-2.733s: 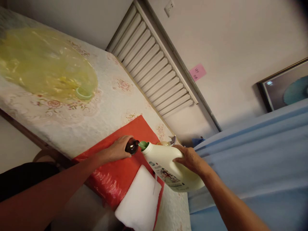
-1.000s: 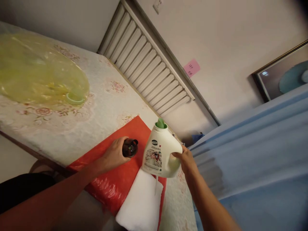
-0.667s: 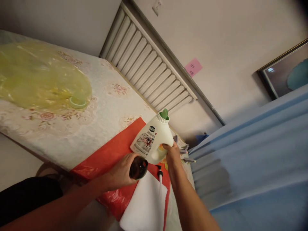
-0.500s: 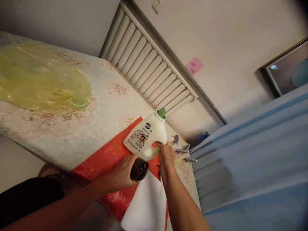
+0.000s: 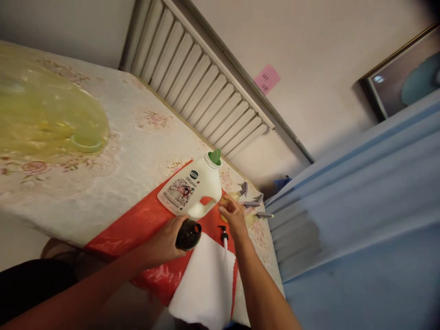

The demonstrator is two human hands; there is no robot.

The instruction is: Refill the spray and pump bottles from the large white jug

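Note:
My left hand point(image 5: 168, 238) is wrapped round a dark uncapped bottle point(image 5: 188, 234), its mouth facing up. Just beyond it stands a white detergent jug point(image 5: 192, 183) with a printed label, a green spout in its neck and no cap on. My right hand point(image 5: 233, 213) is beside the jug's handle, apart from it, with fingers loosely bent and nothing seen in them. Below that hand, a black pump head point(image 5: 223, 231) with a pale tube lies across a white folded cloth point(image 5: 206, 284). Both cloth and jug rest on a red plastic sheet point(image 5: 137, 224).
Several spray bottles with grey triggers point(image 5: 252, 204) stand past my right hand. A yellow translucent plastic bag point(image 5: 51, 114) lies on the floral tablecloth point(image 5: 137, 160) at left. A white radiator point(image 5: 202, 87) runs behind the table, and a blue curtain point(image 5: 360, 206) hangs at right.
My right hand has let go of the jug's handle and drawn slightly away. The jug stays upright on the red sheet. My left hand still holds the dark bottle; the view has shifted.

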